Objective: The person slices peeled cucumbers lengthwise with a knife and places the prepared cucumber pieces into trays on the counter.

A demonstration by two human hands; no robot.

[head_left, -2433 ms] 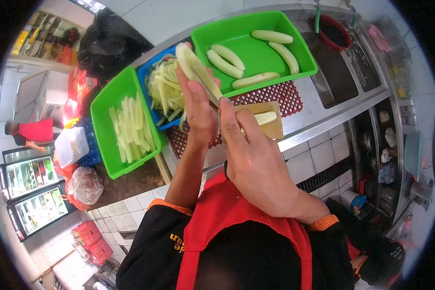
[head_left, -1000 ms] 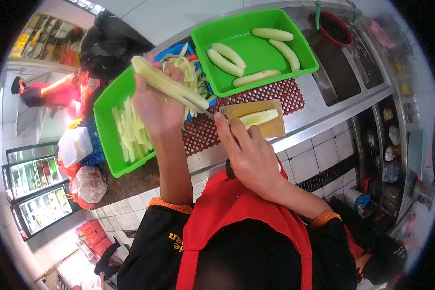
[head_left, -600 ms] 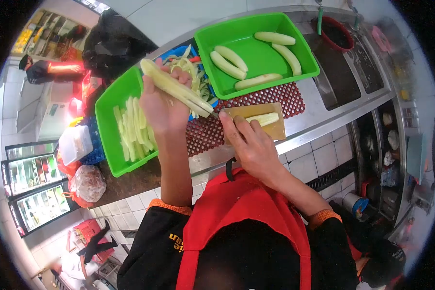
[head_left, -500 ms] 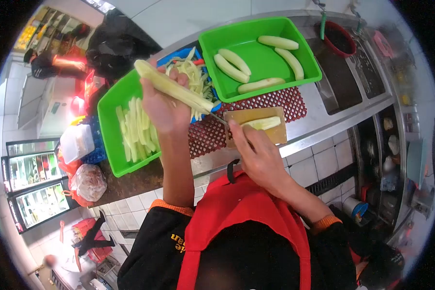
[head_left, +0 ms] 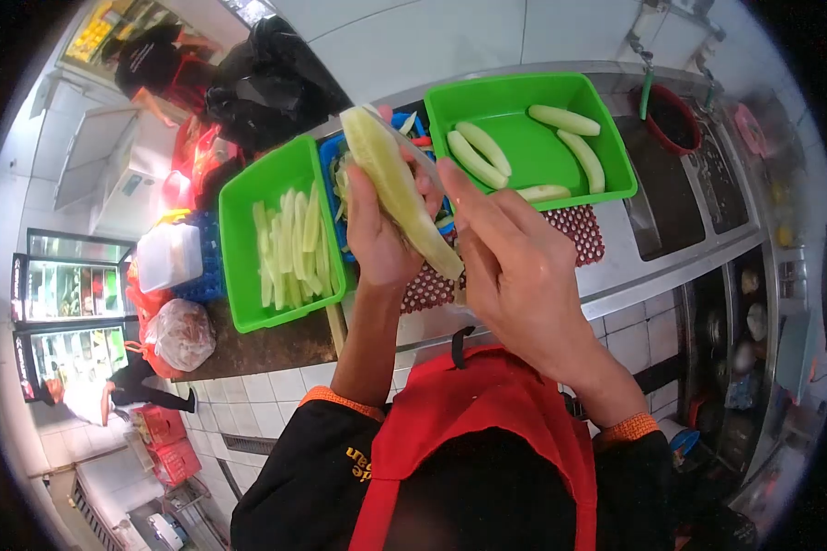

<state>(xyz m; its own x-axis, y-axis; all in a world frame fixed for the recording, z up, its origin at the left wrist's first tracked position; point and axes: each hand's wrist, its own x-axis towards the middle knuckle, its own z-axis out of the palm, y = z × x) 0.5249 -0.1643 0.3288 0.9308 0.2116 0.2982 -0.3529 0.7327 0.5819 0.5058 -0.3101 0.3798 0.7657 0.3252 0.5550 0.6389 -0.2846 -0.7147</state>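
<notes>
My left hand (head_left: 386, 234) is wrapped round a pale peeled cucumber (head_left: 397, 188), which slants from upper left to lower right. A knife (head_left: 404, 142) lies along the cucumber's upper right side, its handle hidden in my right hand (head_left: 515, 253). Behind my left hand is a blue basket (head_left: 329, 151) with peelings, partly covered. To its left a green tub (head_left: 239, 197) holds several long cut strips (head_left: 294, 243). Another green tub (head_left: 542, 92), behind my right hand, holds several whole peeled cucumbers (head_left: 565, 119).
A red perforated mat (head_left: 579, 230) lies on the steel counter. On the right is a sink (head_left: 657, 188) with a red bowl (head_left: 673, 124). White containers (head_left: 170, 255) and a tied bag (head_left: 182, 335) are at left. Other people stand at the far left.
Both hands have risen, and the knife has moved from the cucumber's lower end to its upper end. The view has shifted, and the cut piece on the board is now hidden behind my right hand.
</notes>
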